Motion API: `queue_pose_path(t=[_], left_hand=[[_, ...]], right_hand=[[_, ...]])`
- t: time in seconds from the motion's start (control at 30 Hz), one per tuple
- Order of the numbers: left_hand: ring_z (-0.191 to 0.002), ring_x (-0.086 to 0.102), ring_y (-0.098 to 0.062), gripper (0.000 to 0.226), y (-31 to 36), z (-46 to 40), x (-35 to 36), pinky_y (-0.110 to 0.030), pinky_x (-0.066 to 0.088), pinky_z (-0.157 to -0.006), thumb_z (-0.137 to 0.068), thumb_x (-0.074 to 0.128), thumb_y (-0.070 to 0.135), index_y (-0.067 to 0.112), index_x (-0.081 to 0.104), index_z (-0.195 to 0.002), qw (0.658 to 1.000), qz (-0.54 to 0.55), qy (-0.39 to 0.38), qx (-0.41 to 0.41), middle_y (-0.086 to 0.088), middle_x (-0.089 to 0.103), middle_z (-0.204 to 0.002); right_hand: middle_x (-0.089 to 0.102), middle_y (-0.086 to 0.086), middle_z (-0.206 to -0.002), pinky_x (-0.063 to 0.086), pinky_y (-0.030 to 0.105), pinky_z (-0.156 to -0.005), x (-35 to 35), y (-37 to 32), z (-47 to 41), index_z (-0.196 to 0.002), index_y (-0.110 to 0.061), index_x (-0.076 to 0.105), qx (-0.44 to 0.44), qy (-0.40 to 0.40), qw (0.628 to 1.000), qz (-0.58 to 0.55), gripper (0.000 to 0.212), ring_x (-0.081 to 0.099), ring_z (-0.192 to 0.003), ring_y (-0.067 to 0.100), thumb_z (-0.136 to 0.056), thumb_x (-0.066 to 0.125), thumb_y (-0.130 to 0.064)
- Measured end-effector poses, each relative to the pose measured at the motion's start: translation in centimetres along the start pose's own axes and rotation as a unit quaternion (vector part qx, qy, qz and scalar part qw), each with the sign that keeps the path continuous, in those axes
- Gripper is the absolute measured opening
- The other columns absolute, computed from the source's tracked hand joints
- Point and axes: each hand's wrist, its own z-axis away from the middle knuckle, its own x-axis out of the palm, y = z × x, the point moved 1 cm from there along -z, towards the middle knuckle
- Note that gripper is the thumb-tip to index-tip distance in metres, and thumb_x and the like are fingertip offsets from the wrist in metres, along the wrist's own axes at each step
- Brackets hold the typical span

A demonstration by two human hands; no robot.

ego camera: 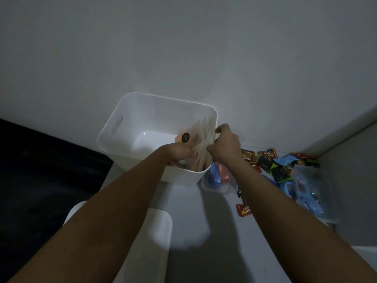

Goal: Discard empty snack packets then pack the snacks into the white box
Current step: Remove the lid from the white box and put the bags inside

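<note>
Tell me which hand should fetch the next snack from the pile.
Right. The right hand is at the white box's right rim, nearest the snack pile; the left hand grips pale packets inside.

Both forearms are bare, no sleeves reaching the left grip [180, 153] or right grip [225, 147].

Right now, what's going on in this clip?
A person is packing snacks into the white box. The left hand grips pale packets standing against the box's right wall, while the right hand holds the rim there. More snacks lie loose on the surface to the right, including a red bar, so packing isn't finished.
</note>
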Motion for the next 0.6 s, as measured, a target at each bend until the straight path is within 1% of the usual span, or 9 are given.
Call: queue_pose_path(t=[0.1,0.2,0.27,0.3,0.37,0.43,0.47,0.53,0.6], left_hand=[[-0.092,0.055,-0.025,0.045,0.0,-0.2,-0.4,-0.026,0.044,-0.052,-0.091,0.057,0.032,0.009,0.050,-0.128,0.998,-0.046,0.034,-0.008,-0.012,0.056,-0.117],[-0.103,0.054,-0.030,0.051,0.3,0.2,-1.0,-0.034,0.052,-0.071,-0.085,0.062,0.032,0.005,0.052,-0.126,0.995,-0.060,0.077,0.001,-0.015,0.054,-0.124],[-0.103,0.055,-0.033,0.049,0.9,0.6,-1.4,-0.039,0.052,-0.076,-0.082,0.064,0.031,0.004,0.054,-0.122,0.994,-0.049,0.097,0.012,-0.015,0.056,-0.119],[-0.098,0.055,-0.031,0.043,1.3,0.9,-1.4,-0.036,0.051,-0.073,-0.083,0.064,0.029,0.002,0.057,-0.117,0.993,-0.045,0.108,0.029,-0.014,0.057,-0.113],[-0.082,0.054,-0.027,0.023,2.3,1.7,-1.5,-0.027,0.042,-0.058,-0.084,0.062,0.022,0.001,0.064,-0.092,0.986,-0.047,0.146,0.073,-0.011,0.058,-0.086],[-0.075,0.055,-0.028,0.016,3.3,2.4,-1.2,-0.025,0.038,-0.055,-0.079,0.062,0.016,0.001,0.063,-0.073,0.972,-0.048,0.200,0.117,-0.009,0.055,-0.070],[-0.081,0.059,-0.028,0.016,3.7,2.6,-0.9,-0.025,0.042,-0.062,-0.078,0.062,0.016,0.001,0.067,-0.079,0.964,-0.047,0.219,0.141,-0.010,0.060,-0.077],[-0.099,0.061,-0.027,0.029,4.7,3.2,0.2,-0.026,0.044,-0.081,-0.080,0.064,0.018,0.003,0.068,-0.105,0.950,-0.051,0.253,0.176,-0.011,0.067,-0.104],[-0.103,0.062,-0.026,0.033,6.0,3.9,1.8,-0.026,0.043,-0.086,-0.082,0.065,0.020,0.004,0.067,-0.110,0.934,-0.060,0.280,0.212,-0.010,0.067,-0.112]], right_hand=[[0.064,0.010,-0.100,0.059,0.048,-0.076,-0.3,0.4,0.2,-0.118,-0.020,0.043,-0.005,-0.022,0.999,-0.029,0.053,0.066,-0.084,0.030,-0.076,0.074,-0.014],[0.065,0.012,-0.107,0.058,0.048,-0.080,-1.1,1.0,0.4,-0.126,-0.017,0.044,-0.003,-0.043,0.997,-0.064,0.059,0.067,-0.089,0.030,-0.077,0.077,-0.022],[0.065,0.011,-0.109,0.058,0.048,-0.082,-1.9,1.7,0.4,-0.126,-0.017,0.046,0.006,-0.046,0.995,-0.090,0.057,0.067,-0.092,0.029,-0.078,0.076,-0.027],[0.065,0.011,-0.109,0.058,0.048,-0.082,-2.4,2.0,0.4,-0.124,-0.017,0.048,0.008,-0.044,0.994,-0.095,0.054,0.067,-0.092,0.029,-0.079,0.075,-0.028],[0.065,0.012,-0.110,0.058,0.047,-0.083,-3.4,3.0,0.5,-0.121,-0.016,0.051,0.012,-0.037,0.995,-0.093,0.047,0.067,-0.093,0.028,-0.081,0.073,-0.028],[0.065,0.013,-0.112,0.059,0.047,-0.080,-4.5,4.3,0.6,-0.118,-0.014,0.054,0.030,-0.032,0.995,-0.091,0.041,0.069,-0.091,0.030,-0.083,0.072,-0.026],[0.065,0.014,-0.111,0.060,0.046,-0.077,-5.1,5.1,0.9,-0.117,-0.013,0.055,0.042,-0.031,0.994,-0.092,0.038,0.070,-0.088,0.030,-0.084,0.071,-0.023],[0.066,0.015,-0.104,0.061,0.044,-0.069,-6.1,6.8,1.5,-0.112,-0.010,0.057,0.064,-0.030,0.993,-0.097,0.030,0.071,-0.080,0.030,-0.086,0.070,-0.018],[0.069,0.019,-0.097,0.060,0.049,-0.071,-7.2,8.6,2.0,-0.092,-0.011,0.060,0.077,-0.020,0.993,-0.091,0.011,0.072,-0.080,0.032,-0.085,0.069,-0.014]])
